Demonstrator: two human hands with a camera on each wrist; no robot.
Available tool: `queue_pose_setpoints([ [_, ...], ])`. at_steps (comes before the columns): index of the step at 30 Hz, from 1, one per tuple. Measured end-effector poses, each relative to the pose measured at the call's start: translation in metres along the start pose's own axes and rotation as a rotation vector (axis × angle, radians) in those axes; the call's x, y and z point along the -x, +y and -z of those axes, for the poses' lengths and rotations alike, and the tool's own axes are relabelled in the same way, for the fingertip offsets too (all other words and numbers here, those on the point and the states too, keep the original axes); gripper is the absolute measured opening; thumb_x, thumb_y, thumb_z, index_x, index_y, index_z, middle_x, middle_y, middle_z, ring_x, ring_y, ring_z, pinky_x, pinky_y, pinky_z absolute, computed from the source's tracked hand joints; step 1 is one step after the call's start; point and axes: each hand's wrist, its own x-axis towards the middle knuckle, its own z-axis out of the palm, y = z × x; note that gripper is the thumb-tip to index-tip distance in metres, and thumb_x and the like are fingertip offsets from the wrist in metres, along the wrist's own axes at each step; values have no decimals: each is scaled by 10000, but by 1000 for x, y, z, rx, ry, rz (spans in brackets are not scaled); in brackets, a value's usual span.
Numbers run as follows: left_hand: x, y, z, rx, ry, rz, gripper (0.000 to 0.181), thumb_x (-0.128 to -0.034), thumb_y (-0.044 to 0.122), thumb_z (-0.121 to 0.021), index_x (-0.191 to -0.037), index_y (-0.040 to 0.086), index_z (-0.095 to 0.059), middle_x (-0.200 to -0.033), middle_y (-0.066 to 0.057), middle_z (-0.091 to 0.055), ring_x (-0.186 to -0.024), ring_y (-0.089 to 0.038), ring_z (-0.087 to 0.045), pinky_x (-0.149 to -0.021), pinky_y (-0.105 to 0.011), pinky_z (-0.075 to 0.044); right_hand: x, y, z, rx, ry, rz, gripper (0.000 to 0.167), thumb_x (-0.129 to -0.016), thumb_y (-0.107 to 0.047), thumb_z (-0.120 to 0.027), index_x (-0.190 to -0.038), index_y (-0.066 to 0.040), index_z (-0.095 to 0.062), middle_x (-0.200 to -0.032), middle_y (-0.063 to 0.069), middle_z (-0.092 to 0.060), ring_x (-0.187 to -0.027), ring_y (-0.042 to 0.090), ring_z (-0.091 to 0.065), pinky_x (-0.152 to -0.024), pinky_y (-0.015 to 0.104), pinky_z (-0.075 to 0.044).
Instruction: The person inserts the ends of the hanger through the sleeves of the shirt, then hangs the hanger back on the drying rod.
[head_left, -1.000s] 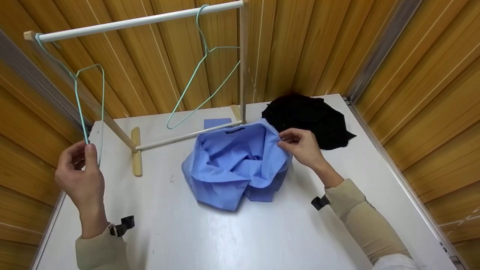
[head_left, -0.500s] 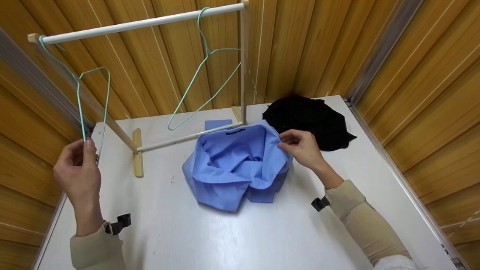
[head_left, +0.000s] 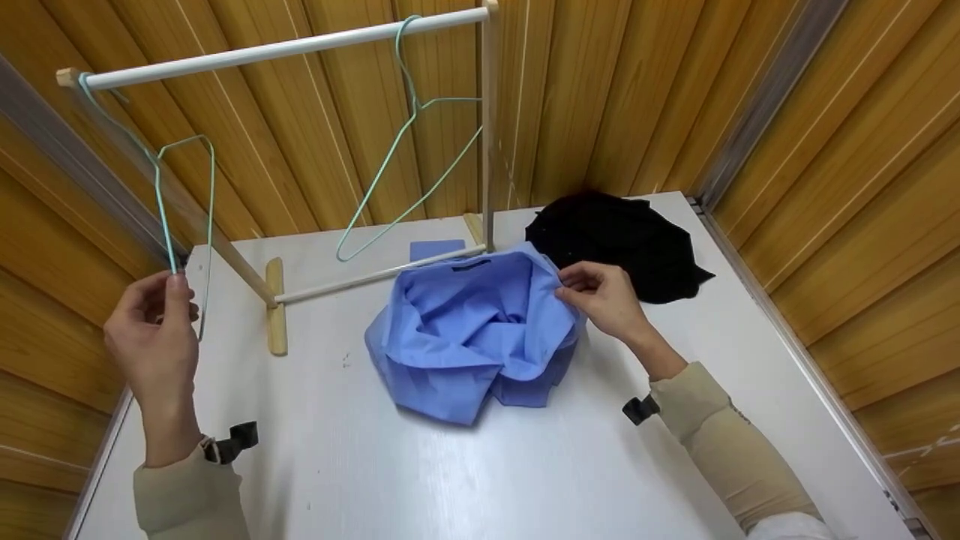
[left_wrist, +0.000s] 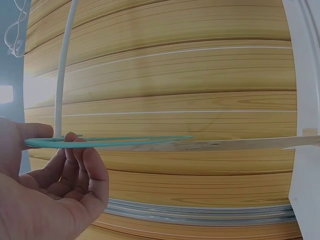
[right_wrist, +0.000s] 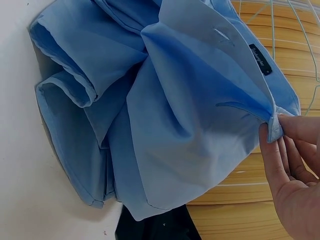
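At the left, my left hand (head_left: 154,334) pinches the lower end of a teal wire hanger (head_left: 160,195), whose hook sits on the rack's top bar. In the left wrist view, thumb and fingertips meet around the teal hanger (left_wrist: 115,143). My right hand (head_left: 607,300) pinches the upper edge of a crumpled blue garment (head_left: 465,330) on the white table. The right wrist view shows the blue garment (right_wrist: 185,115) with its edge folded between thumb and fingers, plus a buttonhole and a small black label (right_wrist: 260,59). Whether it is a top or a bottom cannot be told.
The wood-and-white clothes rack (head_left: 285,49) stands at the back left. A second teal hanger (head_left: 379,172) hangs near its right post. Black cloth (head_left: 615,244) lies bunched at the back right of the white table (head_left: 450,487). Wood-patterned walls (head_left: 825,187) enclose the table.
My left hand has shifted slightly left and up along the hanger, which has swung a little. My right hand and the blue garment have stayed in place.
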Motion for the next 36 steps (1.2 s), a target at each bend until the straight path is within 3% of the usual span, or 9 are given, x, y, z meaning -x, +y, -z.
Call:
queue_pose_setpoints([
  [6,-1,3,0,-22,-13,11,293,-1028,218,-646,-1255,47,-714,-942,52,-627,-823,-127,-564,-721,-175,-480,1,2,0,-1,-3,-4,171,-855,103,-765,-1020,119,-727,-929,227,-710,-821,280,-670,-709,187,-534],
  [17,0,2,-2,3,19,-57,272,-1039,186,-625,-1230,19,-725,-959,60,-629,-874,-131,-507,-780,-218,-433,1,2,1,-9,-8,-13,173,-856,103,-763,-1023,121,-723,-941,239,-709,-831,299,-667,-714,187,-533],
  [23,2,3,-4,40,30,-107,254,-1055,135,-586,-1211,-15,-719,-1010,11,-680,-859,-138,-511,-775,-213,-435,-5,34,0,-16,-2,-1,177,-847,34,-810,-1016,22,-761,-921,135,-725,-818,233,-677,-713,215,-547],
  [27,0,3,-6,57,27,-69,270,-1068,159,-562,-1228,0,-710,-1040,71,-668,-899,-144,-517,-791,-216,-424,-5,39,1,-17,-3,-8,169,-853,15,-815,-1014,6,-763,-923,124,-720,-822,233,-670,-720,219,-549],
  [30,-3,4,-6,89,28,-37,259,-1070,161,-557,-1219,20,-715,-1066,43,-671,-925,-148,-521,-798,-219,-420,-5,38,1,-10,-3,-22,166,-859,12,-812,-1017,6,-762,-930,128,-717,-827,240,-665,-723,217,-547],
  [36,-4,6,-5,129,25,-1,257,-1071,171,-556,-1209,22,-714,-988,-7,-628,-813,-141,-440,-696,-193,-374,-5,34,-1,16,0,-41,175,-871,43,-786,-1041,48,-748,-957,176,-713,-844,260,-657,-723,186,-530],
])
